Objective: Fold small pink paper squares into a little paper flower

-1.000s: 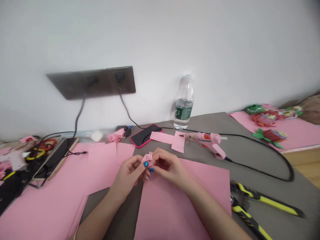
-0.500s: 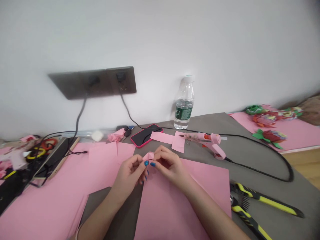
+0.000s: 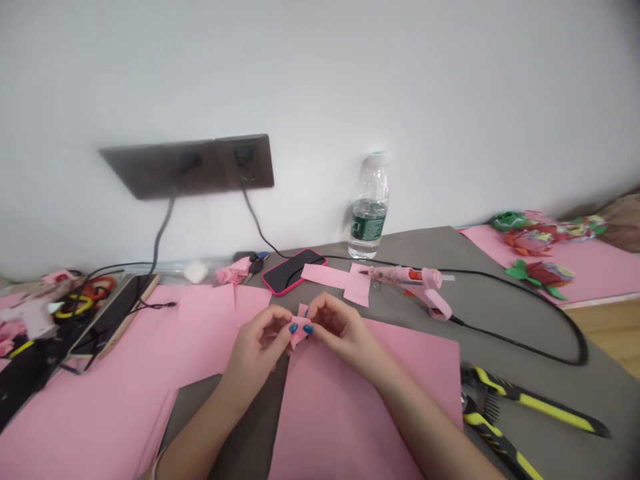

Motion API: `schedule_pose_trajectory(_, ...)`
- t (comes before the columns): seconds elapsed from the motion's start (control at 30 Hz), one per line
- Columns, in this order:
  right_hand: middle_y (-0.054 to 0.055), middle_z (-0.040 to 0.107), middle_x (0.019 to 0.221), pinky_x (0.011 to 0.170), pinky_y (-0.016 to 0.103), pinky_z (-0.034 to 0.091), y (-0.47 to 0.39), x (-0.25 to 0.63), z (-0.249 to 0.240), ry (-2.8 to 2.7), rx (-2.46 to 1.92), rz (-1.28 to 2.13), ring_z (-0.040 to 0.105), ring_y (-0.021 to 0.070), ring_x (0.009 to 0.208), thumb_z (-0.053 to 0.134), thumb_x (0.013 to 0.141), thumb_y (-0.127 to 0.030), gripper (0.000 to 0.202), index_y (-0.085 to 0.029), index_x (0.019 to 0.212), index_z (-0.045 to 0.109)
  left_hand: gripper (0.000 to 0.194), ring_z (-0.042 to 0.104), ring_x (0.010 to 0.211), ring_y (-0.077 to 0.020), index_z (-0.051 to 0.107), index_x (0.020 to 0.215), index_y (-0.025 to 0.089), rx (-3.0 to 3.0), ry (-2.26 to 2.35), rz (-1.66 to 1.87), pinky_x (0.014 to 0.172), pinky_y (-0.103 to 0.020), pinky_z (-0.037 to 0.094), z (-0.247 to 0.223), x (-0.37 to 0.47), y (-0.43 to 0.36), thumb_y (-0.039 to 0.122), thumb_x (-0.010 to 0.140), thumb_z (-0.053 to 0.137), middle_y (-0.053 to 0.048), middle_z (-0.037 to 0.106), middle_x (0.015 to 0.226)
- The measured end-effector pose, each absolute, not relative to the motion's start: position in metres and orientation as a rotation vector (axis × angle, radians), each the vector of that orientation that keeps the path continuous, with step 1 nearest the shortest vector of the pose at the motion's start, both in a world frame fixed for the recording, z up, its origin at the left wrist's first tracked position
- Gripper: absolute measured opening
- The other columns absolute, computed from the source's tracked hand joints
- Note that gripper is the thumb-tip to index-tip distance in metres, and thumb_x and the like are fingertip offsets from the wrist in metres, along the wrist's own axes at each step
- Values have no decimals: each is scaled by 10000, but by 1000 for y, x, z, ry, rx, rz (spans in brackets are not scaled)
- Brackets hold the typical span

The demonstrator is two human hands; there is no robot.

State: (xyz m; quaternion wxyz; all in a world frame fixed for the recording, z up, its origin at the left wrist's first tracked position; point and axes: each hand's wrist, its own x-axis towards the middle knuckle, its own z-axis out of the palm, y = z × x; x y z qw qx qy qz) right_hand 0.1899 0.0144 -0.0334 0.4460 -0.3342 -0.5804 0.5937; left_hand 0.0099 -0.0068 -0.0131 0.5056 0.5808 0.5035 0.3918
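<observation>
A plain, pale grey-white wall (image 3: 320,80) fills the upper part of the view, with a dark socket panel (image 3: 147,172) mounted on it, left of centre. The grey counter (image 3: 420,243) stands along the wall's foot. At the right edge, a light, yellowish wood-toned surface (image 3: 610,333) shows beside it. The light is soft, dimming toward the upper right corner.

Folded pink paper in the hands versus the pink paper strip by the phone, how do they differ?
The folded paper is creased and bent; the paper strip looks flat. The folded paper is compact; the paper strip is long and narrow. The left hand and right hand pinch the folded paper; the paper strip lies untouched. Both are pink.
</observation>
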Motion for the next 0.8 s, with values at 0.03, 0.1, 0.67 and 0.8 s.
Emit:
schedule_pose_trajectory(0.03,24,633,834,664,271,450,15,190,-33,-1434,-815,1489,605,154,751,658,915,-369,206,-193,880,557,167,607,645,-133,636,891,201,1412,1213,954,603,-208,496,-14,9,-7,360,919,592,10,627,722)
schedule_pose_trajectory(0.1,26,633,841,682,270,452,15,191,-33,-1433,-808,1519,605,154,767,669,905,-373,212,-184,869,580,187,603,634,-131,652,905,191,1424,1204,972,606,-221,504,-15,8,-7,372,912,603,0,635,750)
schedule_pose_trajectory(0.67,32,618,804,704,282,427,10,189,-21,-1630,-777,1462,563,168,763,568,956,-325,230,-180,778,565,144,662,815,-177,678,968,207,1588,1264,1124,694,-248,580,-20,4,-8,202,869,574,-28,676,908)
schedule_pose_trajectory(0.8,32,626,817,700,276,428,10,190,-22,-1683,-793,1427,567,165,761,552,952,-254,183,-177,790,585,105,656,729,-156,676,916,200,1541,1341,1137,652,-225,562,-20,5,-8,218,853,594,-12,679,847)
